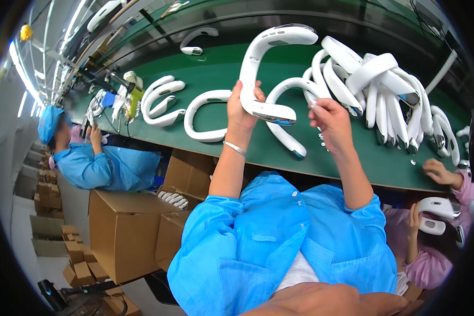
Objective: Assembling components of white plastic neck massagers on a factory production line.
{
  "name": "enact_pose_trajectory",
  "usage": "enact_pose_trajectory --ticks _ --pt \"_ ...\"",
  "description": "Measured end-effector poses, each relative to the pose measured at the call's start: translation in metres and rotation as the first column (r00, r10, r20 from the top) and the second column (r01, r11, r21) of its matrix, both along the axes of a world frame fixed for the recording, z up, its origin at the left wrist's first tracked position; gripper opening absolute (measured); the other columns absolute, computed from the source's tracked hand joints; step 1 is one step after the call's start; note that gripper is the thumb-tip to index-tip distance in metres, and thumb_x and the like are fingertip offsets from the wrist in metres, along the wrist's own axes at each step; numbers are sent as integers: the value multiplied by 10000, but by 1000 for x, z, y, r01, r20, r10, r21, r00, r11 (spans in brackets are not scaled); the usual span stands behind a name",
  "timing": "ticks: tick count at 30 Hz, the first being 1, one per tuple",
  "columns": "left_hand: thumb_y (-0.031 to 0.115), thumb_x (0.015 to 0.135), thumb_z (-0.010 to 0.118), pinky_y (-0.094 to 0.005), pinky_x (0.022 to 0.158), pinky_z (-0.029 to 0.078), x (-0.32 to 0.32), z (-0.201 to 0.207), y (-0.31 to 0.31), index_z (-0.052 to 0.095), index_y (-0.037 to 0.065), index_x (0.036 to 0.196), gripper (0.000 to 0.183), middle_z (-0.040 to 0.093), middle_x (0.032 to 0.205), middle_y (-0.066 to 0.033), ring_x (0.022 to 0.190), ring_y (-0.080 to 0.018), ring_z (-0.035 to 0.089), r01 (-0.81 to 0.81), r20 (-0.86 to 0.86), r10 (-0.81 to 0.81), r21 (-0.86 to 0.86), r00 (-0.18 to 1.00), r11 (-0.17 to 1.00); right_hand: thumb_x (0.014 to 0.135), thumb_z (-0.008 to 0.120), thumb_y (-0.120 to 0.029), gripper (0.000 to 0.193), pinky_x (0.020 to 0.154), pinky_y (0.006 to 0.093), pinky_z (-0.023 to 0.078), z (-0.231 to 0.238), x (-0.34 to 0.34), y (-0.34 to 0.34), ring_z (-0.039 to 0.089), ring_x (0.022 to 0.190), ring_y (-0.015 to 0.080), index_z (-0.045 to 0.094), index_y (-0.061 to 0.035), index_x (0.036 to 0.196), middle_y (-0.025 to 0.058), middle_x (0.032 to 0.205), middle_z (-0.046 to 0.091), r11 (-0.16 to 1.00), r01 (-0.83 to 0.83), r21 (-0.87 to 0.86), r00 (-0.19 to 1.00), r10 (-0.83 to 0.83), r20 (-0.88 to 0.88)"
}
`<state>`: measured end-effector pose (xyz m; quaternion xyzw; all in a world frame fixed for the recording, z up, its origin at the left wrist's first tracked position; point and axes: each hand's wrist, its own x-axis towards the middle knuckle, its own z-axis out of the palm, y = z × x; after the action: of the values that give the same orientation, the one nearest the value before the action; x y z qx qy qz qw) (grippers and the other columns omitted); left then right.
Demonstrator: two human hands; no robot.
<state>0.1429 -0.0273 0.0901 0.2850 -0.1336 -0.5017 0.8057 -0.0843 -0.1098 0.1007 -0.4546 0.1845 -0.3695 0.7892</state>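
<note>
My left hand [240, 109] is wrapped round the curve of a white C-shaped neck fan [252, 63], lifted above the green table [216, 68]. One dark, glossy end of the fan points toward my right hand [333, 125]. The right thumb and fingers pinch a tiny white piece [314, 104], too small to name, just off the fan's lower end. Beneath lie one neck fan [190, 120] to the left and another [285, 138] under the held one. Several small white bits [322, 141] are scattered below my right hand.
A heap of white neck fans [374, 79] fills the right of the table; a few more [155, 102] lie left. Open cardboard boxes [126, 231] stand at lower left. One co-worker in blue [100, 163] sits left; another in pink [426, 263] holds white parts at right.
</note>
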Motion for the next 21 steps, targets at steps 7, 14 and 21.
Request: enact_pose_trajectory --ticks 7,14,21 --pt "258 919 476 -266 558 564 -68 -6 -8 555 -34 1028 322 632 875 -167 698 -238 655 287 -59 -283 94 957 953 880 560 -56 287 612 184 507 -9 17 -7 581 681 74 556 59 1143 70 831 618 983 -90 159 996 86 33" --pt "204 906 498 -201 478 537 -73 8 -11 576 -37 969 262 649 815 -138 653 -204 663 296 -33 -296 213 955 931 879 563 -56 259 566 183 509 -4 9 -9 584 636 74 564 61 1110 58 792 620 967 -89 239 995 78 55" --pt "201 906 502 -207 469 540 -78 7 -8 577 -43 962 262 648 804 -136 644 -188 664 361 21 -365 101 931 927 872 565 -63 241 572 197 499 -9 9 -8 585 654 84 583 47 1086 46 765 606 998 -18 54 999 20 -43"
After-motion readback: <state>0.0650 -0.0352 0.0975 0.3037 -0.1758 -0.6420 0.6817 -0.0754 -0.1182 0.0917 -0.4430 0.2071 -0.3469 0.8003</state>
